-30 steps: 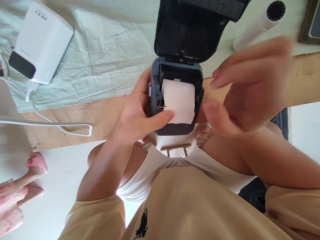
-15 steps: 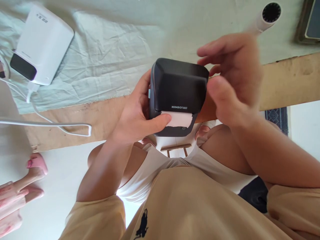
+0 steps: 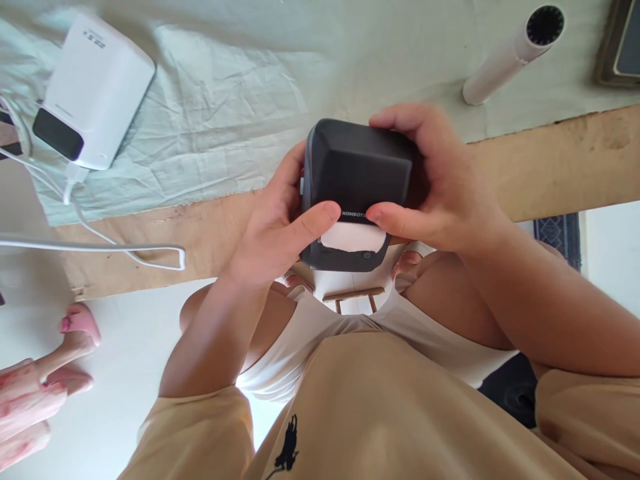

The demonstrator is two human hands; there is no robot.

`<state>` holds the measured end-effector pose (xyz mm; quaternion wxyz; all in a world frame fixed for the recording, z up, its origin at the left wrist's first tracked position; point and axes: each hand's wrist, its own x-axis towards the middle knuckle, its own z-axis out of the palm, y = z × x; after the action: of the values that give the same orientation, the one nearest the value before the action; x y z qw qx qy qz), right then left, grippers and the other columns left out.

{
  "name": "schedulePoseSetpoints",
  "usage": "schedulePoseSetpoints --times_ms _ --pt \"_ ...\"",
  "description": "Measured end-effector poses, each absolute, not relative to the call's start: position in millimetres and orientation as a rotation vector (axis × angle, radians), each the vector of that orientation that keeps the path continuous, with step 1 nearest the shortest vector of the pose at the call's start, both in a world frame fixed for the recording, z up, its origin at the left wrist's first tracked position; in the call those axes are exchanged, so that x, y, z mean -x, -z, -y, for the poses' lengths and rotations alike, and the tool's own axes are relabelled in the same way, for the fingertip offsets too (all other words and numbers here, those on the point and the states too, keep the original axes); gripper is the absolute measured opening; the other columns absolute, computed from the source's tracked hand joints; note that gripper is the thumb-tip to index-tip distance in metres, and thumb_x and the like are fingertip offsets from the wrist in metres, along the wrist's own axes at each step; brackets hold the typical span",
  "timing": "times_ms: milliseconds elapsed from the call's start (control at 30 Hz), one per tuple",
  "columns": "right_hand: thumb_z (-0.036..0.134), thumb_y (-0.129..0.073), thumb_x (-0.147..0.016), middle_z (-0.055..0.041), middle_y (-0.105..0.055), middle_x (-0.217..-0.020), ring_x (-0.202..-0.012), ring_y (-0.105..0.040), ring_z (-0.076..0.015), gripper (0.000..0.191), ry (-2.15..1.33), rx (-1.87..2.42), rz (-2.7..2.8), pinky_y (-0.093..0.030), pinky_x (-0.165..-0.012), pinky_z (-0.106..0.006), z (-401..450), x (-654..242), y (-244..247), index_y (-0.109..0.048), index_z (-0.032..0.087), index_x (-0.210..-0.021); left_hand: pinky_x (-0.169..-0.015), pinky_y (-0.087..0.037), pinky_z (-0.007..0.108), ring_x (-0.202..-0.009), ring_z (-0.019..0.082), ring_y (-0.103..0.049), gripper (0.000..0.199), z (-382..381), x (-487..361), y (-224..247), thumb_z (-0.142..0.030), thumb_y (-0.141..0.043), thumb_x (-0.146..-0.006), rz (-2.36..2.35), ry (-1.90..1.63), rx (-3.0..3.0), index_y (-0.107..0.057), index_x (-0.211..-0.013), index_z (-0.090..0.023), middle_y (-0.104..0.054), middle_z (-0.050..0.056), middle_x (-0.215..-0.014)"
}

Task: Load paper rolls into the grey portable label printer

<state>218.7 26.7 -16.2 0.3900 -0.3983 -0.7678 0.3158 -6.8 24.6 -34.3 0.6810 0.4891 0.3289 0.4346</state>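
A black label printer (image 3: 363,167) marked NIIMBOT is held up at the table's front edge. My left hand (image 3: 285,227) grips its left side, thumb on the front near the lettering and the other fingers mostly hidden behind it. On the right side my right hand (image 3: 430,173) is wrapped round the printer, its thumb over the end of the lettering and a finger on the top edge. Pale label paper (image 3: 353,237) shows in the opening below the lid, above a small round button. The lid looks closed.
A white power bank (image 3: 97,87) with a plugged-in cable (image 3: 150,259) lies on the cloth at left. A white cylinder (image 3: 500,67) is at the upper right, near a dark-framed object (image 3: 607,47). Another person's legs in pink slippers (image 3: 83,323) show at lower left.
My right hand has moved left from beside the printer and taken hold of its right side. My left thumb has shifted up off the label paper onto the lid's lower edge.
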Motion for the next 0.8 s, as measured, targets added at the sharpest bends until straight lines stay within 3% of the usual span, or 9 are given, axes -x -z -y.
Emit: schedulePoseSetpoints --times_ms 133,367,533,633,700,800 --pt "0.066 -0.062 -0.094 -0.0062 -0.064 -0.128 -0.109 -0.067 -0.0208 0.061 -0.760 1.050 1.969 -0.063 -0.082 -0.034 -25.9 -218.9 18.1 -0.050 0.026 -0.139 -0.078 -0.062 0.025 -0.100 0.017 -0.068 0.035 -24.3 6.3 33.3 -0.030 -0.071 -0.091 -0.615 -0.988 -1.091 -0.068 -0.125 -0.027 -0.068 0.002 -0.109" --pt "0.065 -0.063 -0.093 -0.0074 -0.064 -0.132 -0.114 -0.067 -0.0232 0.064 -0.779 1.108 2.042 -0.064 -0.088 -0.037 -26.0 -224.7 14.8 -0.047 0.027 -0.142 -0.078 -0.062 0.025 -0.097 0.018 -0.067 0.038 -28.7 7.4 40.8 -0.032 -0.072 -0.091 -0.490 -1.026 -1.117 -0.070 -0.128 -0.023 -0.059 0.002 -0.090" --pt "0.071 -0.059 -0.093 -0.0091 -0.064 -0.133 -0.114 -0.068 -0.0253 0.069 -0.743 1.160 2.088 -0.064 -0.085 -0.038 -24.9 -226.6 12.6 -0.047 0.025 -0.143 -0.082 -0.061 0.023 -0.099 0.017 -0.067 0.035 -26.0 6.6 33.5 -0.023 -0.072 -0.091 -0.554 -1.010 -1.050 -0.070 -0.126 -0.022 -0.059 0.002 -0.091" --pt "0.074 -0.056 -0.093 -0.0103 -0.063 -0.135 -0.119 -0.066 -0.0273 0.072 -0.688 1.178 2.109 -0.064 -0.088 -0.040 -24.7 -226.2 12.1 -0.048 0.024 -0.144 -0.076 -0.060 0.021 -0.095 0.015 -0.066 0.036 -25.1 6.1 32.4 -0.025 -0.073 -0.089 -0.571 -0.997 -1.053 -0.071 -0.125 -0.023 -0.066 0.004 -0.105" --pt "0.073 -0.052 -0.096 -0.0112 -0.064 -0.133 -0.120 -0.066 -0.0272 0.069 -0.584 1.152 2.128 -0.063 -0.092 -0.042 -25.3 -225.8 11.2 -0.049 0.023 -0.143 -0.075 -0.061 0.022 -0.096 0.016 -0.067 0.039 -25.2 5.7 33.3 -0.030 -0.075 -0.088 -0.564 -0.998 -1.072 -0.071 -0.126 -0.025 -0.068 0.004 -0.111" --pt "0.071 -0.053 -0.096 -0.0134 -0.064 -0.127 -0.117 -0.065 -0.0269 0.065 -0.275 1.066 2.125 -0.061 -0.098 -0.045 -26.7 -225.1 10.4 -0.055 0.022 -0.139 -0.079 -0.062 0.025 -0.100 0.019 -0.070 0.035 -26.0 5.3 36.2 -0.031 -0.074 -0.089 -0.616 -1.011 -1.084 -0.071 -0.123 -0.028 -0.068 0.002 -0.104"
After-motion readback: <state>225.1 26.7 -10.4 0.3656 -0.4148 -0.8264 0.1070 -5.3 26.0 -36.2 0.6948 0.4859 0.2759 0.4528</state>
